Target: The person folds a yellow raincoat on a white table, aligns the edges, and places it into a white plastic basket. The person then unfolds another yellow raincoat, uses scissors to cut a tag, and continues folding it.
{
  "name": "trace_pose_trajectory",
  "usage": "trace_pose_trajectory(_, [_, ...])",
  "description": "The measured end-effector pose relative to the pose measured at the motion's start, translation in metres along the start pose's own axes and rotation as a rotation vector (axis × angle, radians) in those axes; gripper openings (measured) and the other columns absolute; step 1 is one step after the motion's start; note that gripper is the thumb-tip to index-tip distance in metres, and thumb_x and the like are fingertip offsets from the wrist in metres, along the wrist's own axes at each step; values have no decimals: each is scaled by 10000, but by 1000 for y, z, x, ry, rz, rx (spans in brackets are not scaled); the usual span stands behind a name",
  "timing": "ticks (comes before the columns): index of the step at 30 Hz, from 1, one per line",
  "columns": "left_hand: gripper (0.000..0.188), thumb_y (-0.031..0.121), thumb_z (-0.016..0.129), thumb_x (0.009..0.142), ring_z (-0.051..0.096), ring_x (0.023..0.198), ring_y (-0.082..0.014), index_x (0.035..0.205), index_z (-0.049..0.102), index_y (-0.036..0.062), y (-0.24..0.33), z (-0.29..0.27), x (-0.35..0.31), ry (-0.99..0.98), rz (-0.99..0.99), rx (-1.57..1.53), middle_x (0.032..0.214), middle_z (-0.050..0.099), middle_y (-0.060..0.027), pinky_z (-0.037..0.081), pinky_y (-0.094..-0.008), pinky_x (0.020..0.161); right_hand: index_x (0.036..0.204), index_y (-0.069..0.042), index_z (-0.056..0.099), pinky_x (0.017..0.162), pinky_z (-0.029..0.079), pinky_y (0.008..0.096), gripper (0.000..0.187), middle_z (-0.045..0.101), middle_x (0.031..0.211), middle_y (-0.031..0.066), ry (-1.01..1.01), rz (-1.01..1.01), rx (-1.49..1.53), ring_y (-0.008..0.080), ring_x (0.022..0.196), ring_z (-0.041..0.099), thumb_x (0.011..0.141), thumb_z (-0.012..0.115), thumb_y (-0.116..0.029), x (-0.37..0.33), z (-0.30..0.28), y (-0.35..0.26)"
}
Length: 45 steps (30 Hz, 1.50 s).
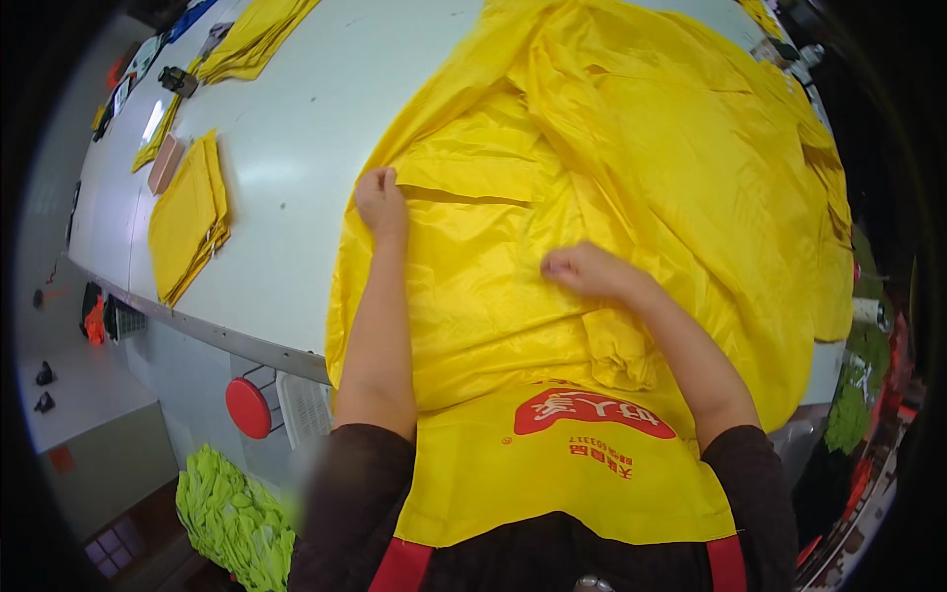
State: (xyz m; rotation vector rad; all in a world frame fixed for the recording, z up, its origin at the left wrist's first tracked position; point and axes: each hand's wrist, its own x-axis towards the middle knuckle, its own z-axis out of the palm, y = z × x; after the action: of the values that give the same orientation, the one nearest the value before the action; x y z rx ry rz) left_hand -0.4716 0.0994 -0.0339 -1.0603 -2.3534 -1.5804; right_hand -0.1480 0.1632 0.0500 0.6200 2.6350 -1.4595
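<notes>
The left hand pinches a fold of the yellow fabric spread on the white worktop, while the right hand presses it with curled fingers; smoothing should stay taut and even.

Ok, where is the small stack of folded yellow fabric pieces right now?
The folded yellow stack lies on the white table on the person's left in the head view, near the table's front edge, left of the left hand and the big yellow fabric.
</notes>
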Motion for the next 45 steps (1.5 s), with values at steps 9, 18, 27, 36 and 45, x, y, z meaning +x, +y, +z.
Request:
trace_pose_trajectory(9, [309, 264, 460, 937, 520, 727, -123, 823, 607, 17, 75, -68, -105, -432, -324, -368, 764, 595, -46, 414, -268, 663, 965, -14, 601, 588, 370, 177, 187, 574, 751, -27, 891, 427, 527, 31, 632, 451, 863, 610, -170, -210, 32, 34])
trace_pose_trajectory(18, [536, 288, 686, 772, 509, 1059, -355, 1169, 519, -32, 177, -28, -211, -910, 273, -205, 1105, 574, -206, 410, -403, 913, 975, -5, 557, 631, 388, 200, 219, 524, 797, -18, 971, 178, 563, 38, 701, 453, 809, 652, -112, -170, 69, 47])
trace_pose_trajectory(27, [362, 200, 665, 792, 596, 814, -115, 1050, 554, -28, 238, -64, -225, -1090, -359, -552, 895, 636, -46, 460, -255, 745, 910, -13, 577, 647, 423, 207, 192, 564, 794, -12, 690, 81, 762, 56, 718, 506, 794, 679, -128, -178, 18, -79])
trace_pose_trajectory(36, [397, 297, 428, 954, 534, 1110, -228, 1205, 493, -4, 221, -103, -214, -918, -910, -1443, 1195, 567, -112, 398, -382, 973, 1058, -17, 591, 634, 404, 183, 286, 554, 786, -46, 470, 61, 736, 38, 692, 486, 819, 669, -154, -179, 22, -50])
trace_pose_trajectory(45, [469, 342, 412, 955, 536, 1112, -268, 1267, 443, -7, 215, -108, -214, -868, -1134, -1761, 1227, 544, -143, 405, -401, 978, 930, -74, 539, 445, 273, 191, 188, 451, 667, -56, 127, 97, 922, 28, 522, 348, 851, 627, -220, -145, 31, -48])
